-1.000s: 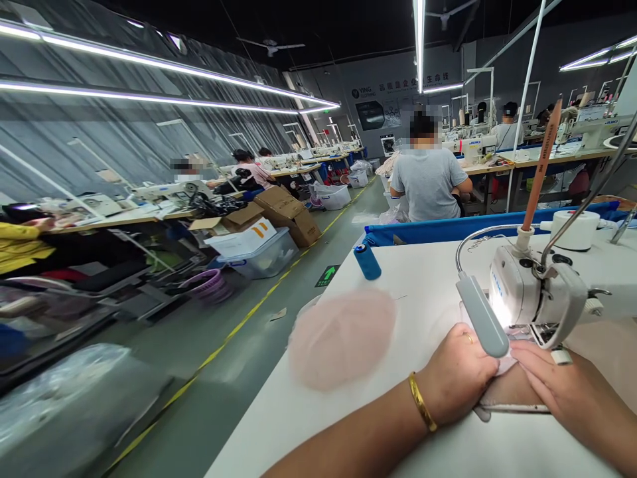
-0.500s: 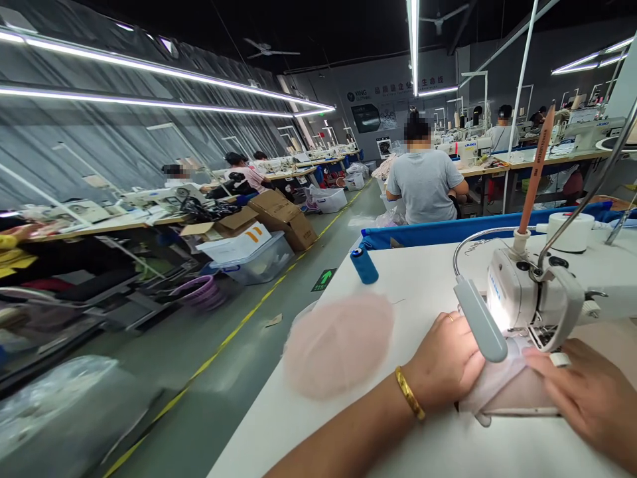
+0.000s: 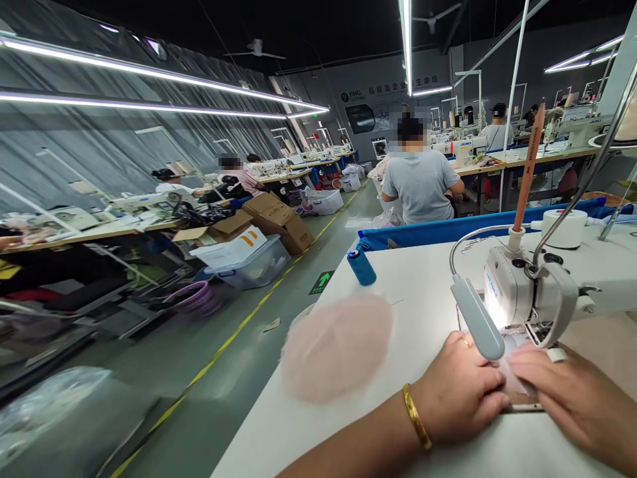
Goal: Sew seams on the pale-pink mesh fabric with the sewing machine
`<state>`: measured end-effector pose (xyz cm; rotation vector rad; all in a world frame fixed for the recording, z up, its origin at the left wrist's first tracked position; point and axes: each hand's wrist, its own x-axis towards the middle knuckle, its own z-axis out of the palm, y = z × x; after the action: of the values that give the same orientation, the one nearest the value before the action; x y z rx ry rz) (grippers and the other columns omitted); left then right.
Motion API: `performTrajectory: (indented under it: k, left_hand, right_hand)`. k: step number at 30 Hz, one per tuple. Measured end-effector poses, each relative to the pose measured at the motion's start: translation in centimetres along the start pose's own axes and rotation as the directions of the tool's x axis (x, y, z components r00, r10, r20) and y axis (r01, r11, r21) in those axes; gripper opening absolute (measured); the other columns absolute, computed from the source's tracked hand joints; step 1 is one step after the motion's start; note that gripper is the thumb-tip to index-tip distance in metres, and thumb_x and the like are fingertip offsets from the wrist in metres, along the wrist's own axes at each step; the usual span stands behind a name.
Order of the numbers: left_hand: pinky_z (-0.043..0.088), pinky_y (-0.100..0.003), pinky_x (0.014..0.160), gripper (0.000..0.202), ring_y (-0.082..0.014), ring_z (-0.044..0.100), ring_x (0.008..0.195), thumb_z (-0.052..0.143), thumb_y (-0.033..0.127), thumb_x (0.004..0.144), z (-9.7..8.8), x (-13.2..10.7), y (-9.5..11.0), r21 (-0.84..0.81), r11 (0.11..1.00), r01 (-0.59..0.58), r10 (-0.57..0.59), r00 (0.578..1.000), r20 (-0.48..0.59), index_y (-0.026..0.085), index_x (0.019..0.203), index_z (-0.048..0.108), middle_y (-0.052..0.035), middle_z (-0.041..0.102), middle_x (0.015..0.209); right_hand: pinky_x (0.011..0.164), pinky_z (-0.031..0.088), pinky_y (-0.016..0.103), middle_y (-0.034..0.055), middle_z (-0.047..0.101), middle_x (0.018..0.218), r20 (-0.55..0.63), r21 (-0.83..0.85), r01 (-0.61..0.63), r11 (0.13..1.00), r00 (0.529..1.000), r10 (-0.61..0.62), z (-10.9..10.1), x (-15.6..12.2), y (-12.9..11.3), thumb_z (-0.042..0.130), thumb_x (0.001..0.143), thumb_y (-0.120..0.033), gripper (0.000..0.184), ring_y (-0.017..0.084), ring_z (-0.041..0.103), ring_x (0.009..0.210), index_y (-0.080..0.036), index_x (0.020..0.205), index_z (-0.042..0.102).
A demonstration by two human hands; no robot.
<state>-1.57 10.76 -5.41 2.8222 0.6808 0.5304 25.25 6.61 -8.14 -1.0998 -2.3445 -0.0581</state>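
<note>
My left hand (image 3: pixel 455 392), with a gold bangle (image 3: pixel 417 416) on the wrist, has its fingers curled down on a sheer pale fabric (image 3: pixel 512 380) at the sewing machine. From the other side my right hand (image 3: pixel 572 392) pinches the same fabric close to the presser foot; some of its fingertips are hidden. The white sewing machine (image 3: pixel 507 285) stands over the cloth, its lamp lighting the needle area. A grey guard (image 3: pixel 478 318) partly covers the left fingertips. To the left, a round piece of pale pink mesh (image 3: pixel 338 348) lies on the white table (image 3: pixel 308 431).
A blue thread spool (image 3: pixel 361 267) stands near the table's left edge. A pencil (image 3: pixel 529 166) rises from the machine, with a white thread cone (image 3: pixel 564 229) behind. Beyond the blue cloth barrier (image 3: pixel 423 232) a person (image 3: pixel 421 182) sits. Boxes (image 3: pixel 276 219) line the aisle.
My left hand has drawn back toward me and lower along the fabric, closer to my right hand. My right hand has shifted slightly left. The view has turned a little.
</note>
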Motion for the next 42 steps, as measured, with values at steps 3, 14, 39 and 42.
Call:
performTrajectory:
  k: [3, 14, 39, 42]
  left_hand:
    - [0.050, -0.035, 0.089, 0.014, -0.0235, 0.066, 0.097, 0.071, 0.033, 0.096, -0.3, 0.1, -0.1, -0.027, 0.999, 0.035, -0.033, 0.998, 0.054, 0.019, 0.095, 0.072, -0.0055, 0.072, 0.099]
    - [0.049, -0.039, 0.093, 0.017, -0.0248, 0.066, 0.099, 0.058, 0.028, 0.101, 0.6, -0.4, -0.4, 0.043, 0.999, -0.013, 0.011, 1.000, 0.025, 0.020, 0.102, 0.073, -0.0079, 0.074, 0.103]
    - [0.049, -0.041, 0.091, 0.019, -0.0238, 0.067, 0.096, 0.054, 0.023, 0.102, 1.1, -0.3, -0.2, 0.045, 0.999, -0.025, 0.029, 0.995, -0.090, 0.018, 0.103, 0.073, -0.0074, 0.076, 0.101]
    - [0.049, -0.041, 0.092, 0.019, -0.0240, 0.067, 0.096, 0.054, 0.022, 0.102, 1.2, -0.3, -0.4, 0.063, 0.998, -0.003, 0.009, 0.995, -0.100, 0.019, 0.101, 0.073, -0.0069, 0.076, 0.101]
  right_hand:
    - [0.082, 0.060, 0.036, 0.0065, 0.081, 0.113, 0.076, 0.028, 0.060, 0.998, 0.995, -0.062, 0.8, 0.6, -2.3, 0.045, 0.094, -0.006, 0.046, 0.024, 0.074, 0.095, -0.027, 0.124, 0.073]
    - [0.066, 0.057, 0.027, 0.0013, 0.084, 0.111, -0.049, -0.024, 0.182, 0.983, 0.982, -0.183, -0.3, 1.4, -2.8, 0.046, 0.087, -0.002, 0.043, 0.017, 0.079, 0.082, -0.025, 0.116, 0.069]
    - [0.068, 0.059, 0.033, 0.0061, 0.082, 0.114, 0.028, -0.075, 0.078, 0.994, 0.997, -0.076, 1.2, 0.4, -1.6, 0.041, 0.095, -0.006, 0.040, 0.023, 0.077, 0.090, -0.024, 0.116, 0.071]
    - [0.071, 0.060, 0.034, 0.0072, 0.082, 0.117, 0.026, -0.081, 0.080, 0.994, 0.997, -0.078, 1.4, 0.5, -1.5, 0.041, 0.095, -0.005, 0.040, 0.023, 0.076, 0.090, -0.023, 0.113, 0.072]
